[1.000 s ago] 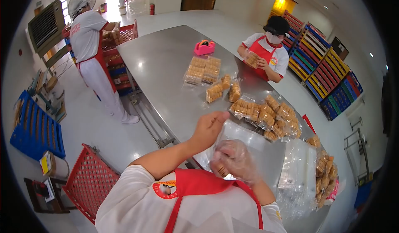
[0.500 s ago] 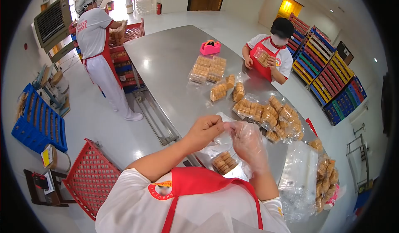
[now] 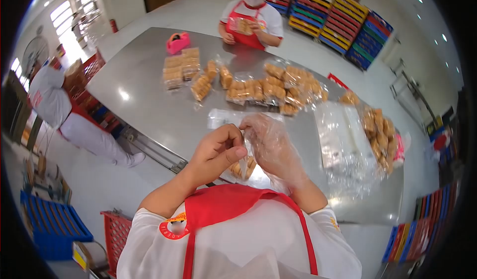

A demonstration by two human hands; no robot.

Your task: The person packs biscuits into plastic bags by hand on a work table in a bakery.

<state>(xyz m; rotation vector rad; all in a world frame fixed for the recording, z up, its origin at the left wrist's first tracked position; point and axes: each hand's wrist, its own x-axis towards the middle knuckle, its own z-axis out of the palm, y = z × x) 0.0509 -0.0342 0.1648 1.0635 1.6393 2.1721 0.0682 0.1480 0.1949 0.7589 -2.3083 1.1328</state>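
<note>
Bare and bent at the fingers, my left hand (image 3: 217,152) pinches the top of a clear plastic bag. My right hand (image 3: 271,144), in a clear plastic glove, closes on the same bag's edge beside it. Round brown biscuits (image 3: 242,168) show low in the bag, partly hidden by my hands. Just beyond lies a flat clear bag (image 3: 222,118) on the steel table (image 3: 149,100). Filled biscuit packs (image 3: 273,86) are heaped past my hands, and stacked clear bags (image 3: 343,135) lie to the right.
A pink tape dispenser (image 3: 178,43) stands near flat biscuit packs (image 3: 181,68). Across the table a co-worker (image 3: 251,18) holds a pack; another person (image 3: 59,105) stands left. A red crate (image 3: 117,236) is at lower left, more biscuit packs (image 3: 380,135) at right.
The view has swung right. My hands, apart a second ago, have come together at the bag's top, with the biscuits hanging below them. The co-worker across has lowered one hand from the pack.
</note>
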